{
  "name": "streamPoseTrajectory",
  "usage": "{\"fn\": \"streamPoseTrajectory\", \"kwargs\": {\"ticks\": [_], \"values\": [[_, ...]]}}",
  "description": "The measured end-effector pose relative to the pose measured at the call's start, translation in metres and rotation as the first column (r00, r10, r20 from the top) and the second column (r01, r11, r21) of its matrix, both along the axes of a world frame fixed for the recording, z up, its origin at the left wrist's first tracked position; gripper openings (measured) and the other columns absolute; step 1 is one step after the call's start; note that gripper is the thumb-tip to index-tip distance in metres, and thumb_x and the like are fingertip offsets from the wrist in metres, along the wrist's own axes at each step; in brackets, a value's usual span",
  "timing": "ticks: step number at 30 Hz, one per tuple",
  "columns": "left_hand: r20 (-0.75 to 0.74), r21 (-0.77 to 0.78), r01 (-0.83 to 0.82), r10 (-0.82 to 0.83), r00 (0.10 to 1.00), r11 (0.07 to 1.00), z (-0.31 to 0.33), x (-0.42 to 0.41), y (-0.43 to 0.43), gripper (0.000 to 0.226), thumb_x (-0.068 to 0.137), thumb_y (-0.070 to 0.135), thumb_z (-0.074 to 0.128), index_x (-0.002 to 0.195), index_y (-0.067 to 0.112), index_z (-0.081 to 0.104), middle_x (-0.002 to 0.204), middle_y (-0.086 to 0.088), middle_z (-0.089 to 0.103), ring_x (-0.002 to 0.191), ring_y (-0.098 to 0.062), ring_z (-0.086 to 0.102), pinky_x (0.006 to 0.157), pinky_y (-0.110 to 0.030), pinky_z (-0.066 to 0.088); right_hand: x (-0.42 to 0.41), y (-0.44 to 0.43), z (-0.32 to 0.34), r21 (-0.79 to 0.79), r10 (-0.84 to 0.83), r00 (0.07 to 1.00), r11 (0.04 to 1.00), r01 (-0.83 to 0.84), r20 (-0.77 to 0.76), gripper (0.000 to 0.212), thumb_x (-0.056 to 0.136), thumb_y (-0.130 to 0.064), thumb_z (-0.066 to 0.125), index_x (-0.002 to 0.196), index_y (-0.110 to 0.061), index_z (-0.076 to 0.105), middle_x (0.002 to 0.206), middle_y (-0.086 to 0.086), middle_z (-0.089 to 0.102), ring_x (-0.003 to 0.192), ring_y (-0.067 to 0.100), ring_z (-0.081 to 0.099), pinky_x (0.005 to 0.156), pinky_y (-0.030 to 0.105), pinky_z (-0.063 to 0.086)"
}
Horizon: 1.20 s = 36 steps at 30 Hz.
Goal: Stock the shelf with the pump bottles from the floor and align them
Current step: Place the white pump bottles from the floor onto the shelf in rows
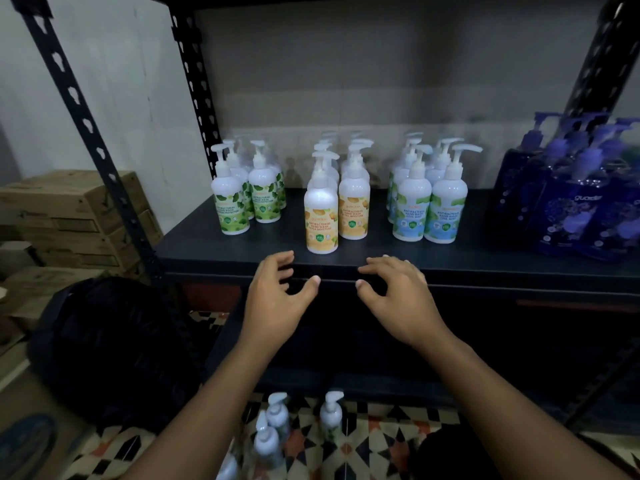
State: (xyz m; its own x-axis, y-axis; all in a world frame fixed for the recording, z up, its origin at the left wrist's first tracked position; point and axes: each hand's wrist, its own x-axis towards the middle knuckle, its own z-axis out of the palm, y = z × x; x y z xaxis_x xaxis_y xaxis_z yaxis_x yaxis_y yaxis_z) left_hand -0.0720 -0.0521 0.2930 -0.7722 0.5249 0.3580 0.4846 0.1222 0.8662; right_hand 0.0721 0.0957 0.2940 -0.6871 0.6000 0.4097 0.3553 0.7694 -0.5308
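White pump bottles stand in groups on the dark shelf [214,244]: green-labelled ones [231,202] at the left, orange-labelled ones [322,220] in the middle, blue-labelled ones [412,209] further right. The front orange bottle stands slightly ahead of its neighbour [354,209]. My left hand [277,299] and my right hand [398,296] hover side by side at the shelf's front edge, just below the orange bottles, fingers spread and loosely curved, holding nothing. Several white pump bottles [273,431] stand on the patterned floor between my forearms.
Dark blue pump bottles [571,199] crowd the shelf's right end. Black perforated uprights [114,188] frame the rack. Cardboard boxes [72,216] are stacked to the left, and a dark rounded bag [114,351] lies beside the rack. A lower shelf level lies in shadow.
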Motion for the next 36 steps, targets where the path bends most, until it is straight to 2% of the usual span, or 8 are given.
{"fn": "streamPoseTrajectory", "kwargs": {"ticks": [2,5,11,18,20,24,30,36], "values": [[0.038,-0.028,0.015,-0.014,0.999,1.0,-0.016,0.012,-0.023,0.047,0.085,0.029,0.079,0.125,0.027,0.056,0.127,0.011,0.06,0.111,-0.002,0.06,0.091,-0.026,0.053,0.017,-0.016,-0.008,-0.078,0.035,0.996,0.996,-0.042,-0.087,0.027,0.095,-0.036,0.062,0.119,-0.026,0.069,0.124,-0.013,0.061,0.127,0.007,0.046,0.108,0.031,0.037],[0.13,-0.101,0.031,-0.017,0.991,0.994,-0.047,0.027,-0.055,0.036,0.087,0.032,0.077,0.117,0.031,0.057,0.121,0.015,0.062,0.109,-0.002,0.062,0.09,-0.028,0.054,0.036,-0.038,-0.036,-0.165,0.099,0.994,0.98,-0.106,-0.054,0.024,0.095,-0.038,0.061,0.115,-0.028,0.069,0.113,-0.018,0.059,0.112,0.001,0.05,0.092,0.023,0.042],[0.268,-0.236,0.044,0.022,0.963,0.971,-0.108,0.049,-0.088,0.031,0.091,0.032,0.074,0.117,0.022,0.059,0.116,0.011,0.063,0.106,-0.007,0.062,0.089,-0.029,0.052,0.049,-0.058,-0.113,-0.379,0.144,0.986,0.92,-0.099,0.09,0.023,0.097,-0.037,0.062,0.116,-0.025,0.068,0.107,-0.017,0.057,0.1,0.002,0.057,0.085,0.021,0.047],[0.435,-0.367,-0.065,0.233,0.87,0.928,-0.207,0.063,-0.112,0.019,0.086,0.021,0.078,0.093,0.02,0.061,0.096,0.003,0.069,0.096,-0.017,0.068,0.084,-0.031,0.054,0.042,-0.073,-0.212,-0.549,0.132,0.945,0.834,0.057,0.298,0.024,0.09,-0.043,0.066,0.108,-0.027,0.069,0.105,-0.012,0.064,0.093,0.007,0.062,0.083,0.029,0.051],[0.45,-0.414,-0.086,0.286,0.846,0.906,-0.236,0.064,-0.117,0.021,0.084,0.022,0.08,0.092,0.016,0.061,0.095,-0.003,0.069,0.092,-0.022,0.067,0.084,-0.035,0.054,0.035,-0.078,-0.236,-0.583,0.135,0.931,0.806,0.096,0.34,0.023,0.09,-0.041,0.066,0.108,-0.027,0.069,0.106,-0.011,0.066,0.093,0.008,0.061,0.078,0.026,0.045],[0.385,-0.506,-0.148,0.376,0.842,0.85,-0.278,0.06,-0.111,0.028,0.085,0.023,0.079,0.1,0.009,0.06,0.094,-0.003,0.064,0.082,-0.017,0.06,0.063,-0.016,0.039,0.016,-0.084,-0.287,-0.634,0.133,0.92,0.76,0.144,0.368,0.024,0.091,-0.043,0.067,0.109,-0.028,0.068,0.117,-0.004,0.066,0.102,0.013,0.062,0.083,0.027,0.047],[0.368,-0.544,-0.164,0.41,0.834,0.823,-0.352,0.041,-0.09,0.053,0.084,0.033,0.079,0.12,0.003,0.054,0.117,-0.013,0.063,0.109,-0.032,0.061,0.088,-0.038,0.05,-0.012,-0.075,-0.354,-0.652,0.039,0.903,0.706,0.277,0.427,0.052,0.088,-0.044,0.072,0.13,-0.015,0.06,0.127,0.006,0.059,0.112,0.025,0.059,0.091,0.033,0.048],[0.407,-0.544,-0.19,0.455,0.792,0.817,-0.4,0.014,-0.077,0.095,0.071,0.061,0.069,0.143,0.007,0.039,0.138,-0.014,0.052,0.127,-0.031,0.053,0.104,-0.047,0.048,-0.043,-0.056,-0.395,-0.681,0.006,0.911,0.667,0.303,0.412,0.08,0.08,-0.045,0.078,0.148,-0.027,0.039,0.135,0.006,0.054,0.123,0.028,0.053,0.1,0.046,0.049]]}}
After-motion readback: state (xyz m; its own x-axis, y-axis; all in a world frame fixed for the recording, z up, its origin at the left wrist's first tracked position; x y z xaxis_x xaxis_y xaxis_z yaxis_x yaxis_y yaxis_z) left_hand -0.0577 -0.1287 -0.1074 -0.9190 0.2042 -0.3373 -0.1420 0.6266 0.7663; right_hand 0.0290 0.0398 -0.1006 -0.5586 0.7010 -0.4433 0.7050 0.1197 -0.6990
